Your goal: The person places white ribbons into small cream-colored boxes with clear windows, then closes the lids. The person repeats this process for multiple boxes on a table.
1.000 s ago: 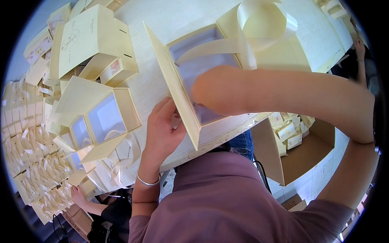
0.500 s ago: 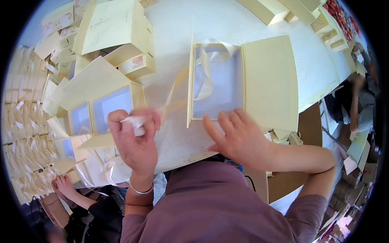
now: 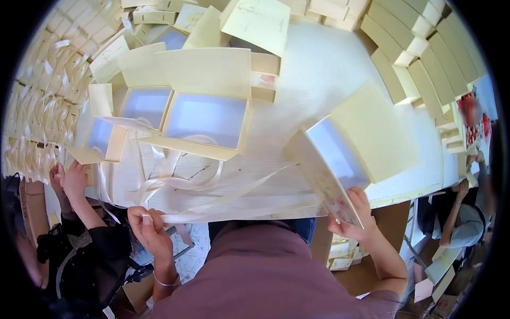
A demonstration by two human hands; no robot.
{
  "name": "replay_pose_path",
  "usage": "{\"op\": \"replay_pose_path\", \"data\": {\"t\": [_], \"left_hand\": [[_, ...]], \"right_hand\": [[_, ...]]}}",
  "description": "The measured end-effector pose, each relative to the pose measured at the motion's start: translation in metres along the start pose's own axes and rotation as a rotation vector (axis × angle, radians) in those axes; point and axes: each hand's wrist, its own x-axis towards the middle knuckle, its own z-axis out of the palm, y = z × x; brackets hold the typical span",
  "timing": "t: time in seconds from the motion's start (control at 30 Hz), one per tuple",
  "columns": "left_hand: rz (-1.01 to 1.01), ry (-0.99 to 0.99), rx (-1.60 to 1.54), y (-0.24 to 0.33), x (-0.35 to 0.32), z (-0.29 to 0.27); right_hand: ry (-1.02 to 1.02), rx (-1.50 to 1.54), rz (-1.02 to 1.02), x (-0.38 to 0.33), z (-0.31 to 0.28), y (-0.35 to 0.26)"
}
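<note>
Moved: box (image 3: 353,146) now off to the right and tilted, no longer flat in front of the chest as half a second ago; ribbon (image 3: 223,204) drawn out long between the two hands.
Table (image 3: 319,74): wide, white, smooth sheet top, edge running just ahead of the chest.
Stacks: flat cream card boxes (image 3: 419,58) ranked along the far right; rows of folded cream pieces (image 3: 32,106) on the left.
Open boxes (image 3: 204,125): cream card, square, pale lined insides, standing side by side left of centre, a loose loop of ribbon lying in front of them.
Box: cream card, hinged lid opened wide, pale bluish inside; overhangs the near table edge, lower corner in the right hand.
Ribbon: thin, glossy, cream satin; runs from the box leftward along the table edge to the left hand.
Right hand (image 3: 350,218): clasped around the box's lower edge, fingers up the near face.
Left hand (image 3: 149,226): pinched closed on the ribbon's end, bracelet at the wrist.
Another person's hands (image 3: 69,178): at the table's left edge, well apart.
</note>
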Motion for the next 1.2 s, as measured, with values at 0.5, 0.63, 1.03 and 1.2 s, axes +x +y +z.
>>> {"op": "replay_pose_path", "data": {"t": [0.5, 0.63, 1.03, 1.2], "left_hand": [[-0.028, 0.327, 0.159, -0.053, 0.044, -0.041], [-0.052, 0.311, 0.125, -0.063, 0.065, -0.049], [0.723, -0.176, 0.66, -0.016, 0.007, 0.008], [0.784, -0.514, 0.29, -0.021, 0.02, 0.076]], "right_hand": [[0.005, 0.234, -0.602, 0.139, 0.095, -0.046], [0.113, 0.135, -0.546, 0.179, 0.109, -0.05], [0.542, -0.448, 0.039, 0.25, -0.012, 0.171], [0.396, -0.75, 0.315, 0.304, -0.024, 0.264]]}}
